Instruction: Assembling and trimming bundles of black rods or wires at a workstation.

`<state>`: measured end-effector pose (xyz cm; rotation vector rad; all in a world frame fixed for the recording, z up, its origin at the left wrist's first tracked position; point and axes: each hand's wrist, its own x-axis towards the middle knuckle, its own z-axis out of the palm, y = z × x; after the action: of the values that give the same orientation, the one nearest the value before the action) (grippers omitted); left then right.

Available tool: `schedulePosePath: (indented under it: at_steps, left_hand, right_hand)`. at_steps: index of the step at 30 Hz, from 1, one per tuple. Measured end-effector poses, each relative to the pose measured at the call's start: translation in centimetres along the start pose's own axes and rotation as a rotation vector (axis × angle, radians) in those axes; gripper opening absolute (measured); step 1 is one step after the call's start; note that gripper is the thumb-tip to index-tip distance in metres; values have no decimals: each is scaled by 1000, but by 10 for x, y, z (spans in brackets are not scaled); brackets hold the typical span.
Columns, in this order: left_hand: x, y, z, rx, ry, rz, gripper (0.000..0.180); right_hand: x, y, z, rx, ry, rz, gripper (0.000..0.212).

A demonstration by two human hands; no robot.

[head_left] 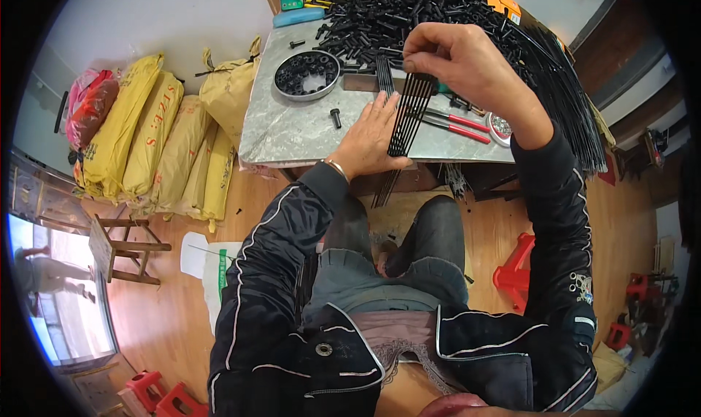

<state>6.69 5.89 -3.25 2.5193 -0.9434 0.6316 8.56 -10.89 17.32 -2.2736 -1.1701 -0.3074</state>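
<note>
A fan of thin black rods [413,114] slants across the front edge of the grey table, its lower ends reaching past the edge toward my knees. My right hand [467,59] pinches the rods near their upper ends. My left hand [369,139] lies along the left side of the bundle with fingers stretched out, its thumb crossing the lower part of the rods. Behind them, more black rods [385,74] lean at a small grey block [359,82]. To the left sits a round metal dish [326,92] of small black parts. A single black bolt [336,118] lies nearby.
A heap of black bolts [394,19] covers the table's back. Red-handled pliers [467,127] lie right of the rods, beside a small dish [501,128]. Long black rods [573,96] hang over the right edge. Yellow sacks [157,132] stand left; a wooden stool [117,249] is on the floor.
</note>
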Motion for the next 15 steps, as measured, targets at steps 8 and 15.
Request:
schedulePosePath:
  at_steps: [8, 15]
  left_hand:
    - [-23, 16, -10, -66, -69, -48, 87]
    - [-22, 24, -19, -41, -99, -56, 88]
  right_hand:
    - [-20, -14, -8, 569, -268, 233, 19]
    - [15, 122, 71, -5, -83, 549, 36]
